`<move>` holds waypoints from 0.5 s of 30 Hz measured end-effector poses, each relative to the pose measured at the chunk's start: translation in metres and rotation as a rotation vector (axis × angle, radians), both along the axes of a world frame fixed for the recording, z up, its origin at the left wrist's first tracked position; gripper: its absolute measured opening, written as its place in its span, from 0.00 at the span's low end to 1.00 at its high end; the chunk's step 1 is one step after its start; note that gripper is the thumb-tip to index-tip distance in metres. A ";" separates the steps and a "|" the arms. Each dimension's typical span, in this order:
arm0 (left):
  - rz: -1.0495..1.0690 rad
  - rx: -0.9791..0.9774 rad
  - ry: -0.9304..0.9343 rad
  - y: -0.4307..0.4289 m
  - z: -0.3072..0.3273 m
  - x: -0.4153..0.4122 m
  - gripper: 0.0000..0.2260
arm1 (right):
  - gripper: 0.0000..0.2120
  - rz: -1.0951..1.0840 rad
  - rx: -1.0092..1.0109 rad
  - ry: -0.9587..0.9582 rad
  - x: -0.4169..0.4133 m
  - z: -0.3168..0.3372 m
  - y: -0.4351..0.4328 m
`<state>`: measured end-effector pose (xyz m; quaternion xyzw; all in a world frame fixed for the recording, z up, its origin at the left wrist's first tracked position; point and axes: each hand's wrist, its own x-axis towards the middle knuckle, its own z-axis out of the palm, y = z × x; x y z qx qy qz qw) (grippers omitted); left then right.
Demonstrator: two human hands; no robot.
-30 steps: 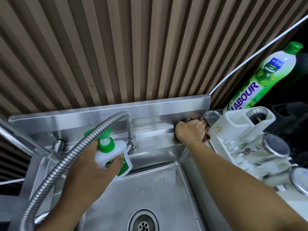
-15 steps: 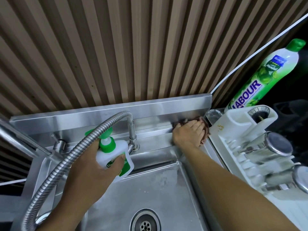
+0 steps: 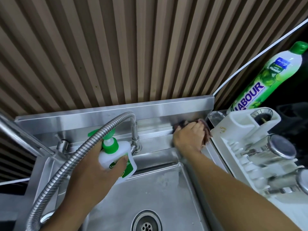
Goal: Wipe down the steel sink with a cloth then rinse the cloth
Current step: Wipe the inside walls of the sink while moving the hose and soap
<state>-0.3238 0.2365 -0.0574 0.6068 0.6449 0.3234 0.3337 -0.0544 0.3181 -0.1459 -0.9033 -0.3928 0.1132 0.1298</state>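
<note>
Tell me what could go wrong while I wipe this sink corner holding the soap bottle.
The right hand grips the cloth against the back corner of the sink, right beside the dish rack; a wide stroke might jolt it. The left hand holds the soap bottle over the sink, next to the flexible hose; it could snag there or drop in.

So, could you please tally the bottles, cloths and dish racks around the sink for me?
Bottles: 2, the pump bottle gripped by the left hand and the dish-liquid bottle behind the rack.
Cloths: 1, the cloth held by the right hand at the back ledge.
Dish racks: 1, the white dish rack.
Total: 4
</note>
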 end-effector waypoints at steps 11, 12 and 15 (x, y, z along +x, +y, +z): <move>0.015 0.023 0.017 -0.001 0.001 0.001 0.15 | 0.19 0.905 0.296 -0.028 -0.060 -0.018 -0.048; 0.015 0.024 0.020 -0.001 0.001 0.001 0.15 | 0.18 0.931 0.282 -0.049 -0.044 -0.017 -0.049; 0.011 0.022 0.026 -0.001 0.001 0.002 0.14 | 0.15 0.700 0.253 -0.144 0.011 -0.014 -0.051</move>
